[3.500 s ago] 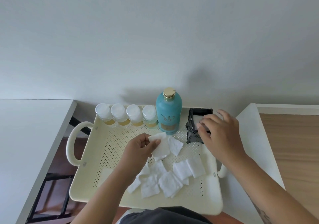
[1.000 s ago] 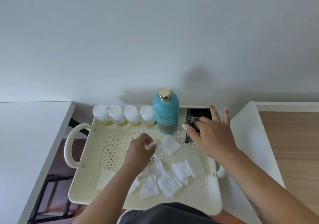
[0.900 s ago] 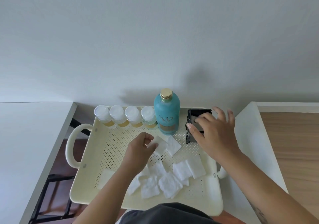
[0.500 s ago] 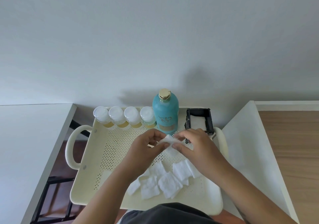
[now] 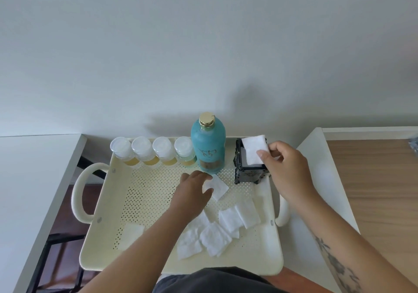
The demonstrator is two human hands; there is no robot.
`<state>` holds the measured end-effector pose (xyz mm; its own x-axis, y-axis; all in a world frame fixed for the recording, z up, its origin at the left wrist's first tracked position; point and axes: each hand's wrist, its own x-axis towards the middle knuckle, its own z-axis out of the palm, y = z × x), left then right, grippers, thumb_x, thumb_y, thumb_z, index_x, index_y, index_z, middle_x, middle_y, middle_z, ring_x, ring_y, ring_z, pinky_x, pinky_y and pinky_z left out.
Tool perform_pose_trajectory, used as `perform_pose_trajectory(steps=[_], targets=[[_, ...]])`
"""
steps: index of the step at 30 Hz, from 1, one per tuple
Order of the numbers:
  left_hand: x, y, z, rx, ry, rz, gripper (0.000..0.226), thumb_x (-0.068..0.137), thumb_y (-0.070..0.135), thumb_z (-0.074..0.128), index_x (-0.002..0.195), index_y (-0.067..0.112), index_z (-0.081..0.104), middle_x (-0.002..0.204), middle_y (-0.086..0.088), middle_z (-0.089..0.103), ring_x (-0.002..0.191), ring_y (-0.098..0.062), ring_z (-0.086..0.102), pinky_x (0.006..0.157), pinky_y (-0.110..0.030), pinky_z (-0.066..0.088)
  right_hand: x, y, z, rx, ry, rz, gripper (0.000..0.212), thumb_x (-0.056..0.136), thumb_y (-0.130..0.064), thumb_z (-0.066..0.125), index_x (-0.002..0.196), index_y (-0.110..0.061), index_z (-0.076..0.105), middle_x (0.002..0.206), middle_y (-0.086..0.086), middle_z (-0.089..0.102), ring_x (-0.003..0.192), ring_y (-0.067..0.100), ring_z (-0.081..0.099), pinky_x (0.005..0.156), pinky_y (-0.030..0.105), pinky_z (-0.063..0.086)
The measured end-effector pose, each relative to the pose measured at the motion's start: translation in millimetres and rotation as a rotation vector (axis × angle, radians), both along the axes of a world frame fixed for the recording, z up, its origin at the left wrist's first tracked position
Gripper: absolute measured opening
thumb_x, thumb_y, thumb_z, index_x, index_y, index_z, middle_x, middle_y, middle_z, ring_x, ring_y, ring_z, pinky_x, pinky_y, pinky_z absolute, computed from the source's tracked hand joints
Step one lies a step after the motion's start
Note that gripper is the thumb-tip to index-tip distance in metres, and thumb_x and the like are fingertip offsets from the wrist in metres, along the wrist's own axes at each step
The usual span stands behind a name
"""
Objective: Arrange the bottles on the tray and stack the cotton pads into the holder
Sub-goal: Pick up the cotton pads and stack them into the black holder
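Over the open top of the black ornate square holder (image 5: 250, 168), a white square cotton pad (image 5: 255, 150) hangs tilted, pinched at its near corner by the right hand (image 5: 286, 170), directly above the slot. Nearer, the left hand (image 5: 192, 193) rests fingers spread on another loose pad (image 5: 218, 187) lying on the cream perforated tray (image 5: 135, 193).

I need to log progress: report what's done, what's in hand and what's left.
Done: four small bottles and the teal bottle stand in a row along the tray's far edge. In hand: the right hand holds a cotton pad over the black holder; the left hand reaches for the next pad. Left: the loose pads on the tray.
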<state>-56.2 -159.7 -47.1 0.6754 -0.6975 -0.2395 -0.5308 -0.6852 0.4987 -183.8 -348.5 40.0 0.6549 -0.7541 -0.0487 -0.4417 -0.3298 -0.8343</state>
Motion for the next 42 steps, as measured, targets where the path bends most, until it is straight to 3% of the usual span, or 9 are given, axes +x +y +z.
perform_pose_trajectory(steps=[5, 12, 17, 20, 23, 28, 31, 37, 42], targets=[[-8, -2, -15, 0.13, -0.154, -0.113, 0.045, 0.096, 0.04, 0.052, 0.141, 0.031, 0.049, 0.142, 0.013, 0.049, 0.117, -0.021, 0.04, 0.097, -0.035, 0.045, 9, 1, -8, -0.142, 0.106, -0.058, 0.018, 0.087, -0.032, 0.065, 0.077, -0.017, 0.064, 0.08, -0.004, 0.054, 0.093, 0.029, 0.044, 0.068, 0.033, 0.034], [-14, 7, -24, 0.162, -0.21, -0.168, 0.048, 0.095, 0.044, 0.05, 0.14, 0.03, 0.048, 0.144, 0.012, 0.046, 0.124, -0.021, 0.038, 0.103, -0.035, 0.04, 17, 1, -9, -0.261, 0.367, 0.001, 0.019, 0.086, -0.039, 0.063, 0.075, -0.024, 0.059, 0.089, -0.003, 0.043, 0.088, 0.022, 0.032, 0.075, 0.034, 0.032], [-14, 11, -24, 0.119, -0.215, -0.082, 0.033, 0.094, 0.043, 0.054, 0.122, 0.028, 0.061, 0.128, 0.013, 0.056, 0.116, -0.019, 0.043, 0.097, -0.032, 0.041, 12, 5, -5, -0.489, 0.223, -0.025, 0.014, 0.085, -0.026, 0.066, 0.09, -0.015, 0.06, 0.091, 0.004, 0.055, 0.087, 0.031, 0.046, 0.07, 0.037, 0.039], [-13, 9, -23, 0.083, -0.209, 0.003, 0.025, 0.091, 0.041, 0.058, 0.112, 0.025, 0.058, 0.114, 0.01, 0.059, 0.107, -0.018, 0.045, 0.091, -0.031, 0.042, 11, 9, -7, -0.631, 0.193, 0.095, 0.008, 0.086, -0.022, 0.064, 0.092, -0.017, 0.065, 0.095, -0.001, 0.064, 0.094, 0.032, 0.051, 0.074, 0.037, 0.037], [-9, 4, -21, 0.104, -0.17, 0.087, 0.032, 0.089, 0.042, 0.06, 0.114, 0.023, 0.052, 0.111, 0.006, 0.058, 0.106, -0.02, 0.046, 0.088, -0.032, 0.042, 11, 9, -12, -0.695, 0.243, 0.203, 0.014, 0.089, -0.023, 0.059, 0.087, -0.017, 0.071, 0.095, -0.005, 0.07, 0.115, 0.035, 0.051, 0.092, 0.044, 0.037], [-3, -2, -20, 0.144, -0.06, 0.141, 0.027, 0.09, 0.038, 0.061, 0.112, 0.023, 0.057, 0.1, 0.007, 0.066, 0.106, -0.021, 0.047, 0.087, -0.034, 0.043, 15, 5, -20, -0.665, 0.449, 0.306, 0.052, 0.097, -0.046, 0.028, 0.086, -0.021, 0.071, 0.099, -0.01, 0.07, 0.136, 0.031, 0.036, 0.115, 0.05, 0.014], [-3, -4, -20, 0.121, 0.026, 0.172, 0.026, 0.092, 0.032, 0.06, 0.115, 0.022, 0.059, 0.098, 0.007, 0.069, 0.107, -0.021, 0.046, 0.086, -0.035, 0.043, 16, 5, -20, -0.674, 0.509, 0.33, 0.068, 0.095, -0.056, 0.011, 0.091, -0.027, 0.073, 0.104, -0.014, 0.069, 0.139, 0.027, 0.032, 0.116, 0.049, 0.004], [-2, 2, -13, -0.04, 0.119, 0.245, 0.028, 0.09, 0.026, 0.061, 0.117, 0.017, 0.063, 0.093, 0.007, 0.061, 0.1, -0.02, 0.044, 0.079, -0.03, 0.043, 18, 4, -17, -0.662, 0.539, 0.379, 0.073, 0.093, -0.06, 0.003, 0.093, -0.034, 0.072, 0.107, -0.016, 0.069, 0.136, 0.025, 0.036, 0.116, 0.051, 0.001], [-3, 9, 9, -0.27, 0.278, 0.355, 0.007, 0.087, 0.025, 0.067, 0.084, 0.021, 0.063, 0.085, 0.007, 0.065, 0.079, -0.013, 0.057, 0.065, -0.019, 0.04, 17, 3, -14, -0.652, 0.528, 0.383, 0.057, 0.097, -0.054, 0.019, 0.092, -0.032, 0.07, 0.105, -0.014, 0.069, 0.132, 0.027, 0.04, 0.115, 0.052, 0.005]])
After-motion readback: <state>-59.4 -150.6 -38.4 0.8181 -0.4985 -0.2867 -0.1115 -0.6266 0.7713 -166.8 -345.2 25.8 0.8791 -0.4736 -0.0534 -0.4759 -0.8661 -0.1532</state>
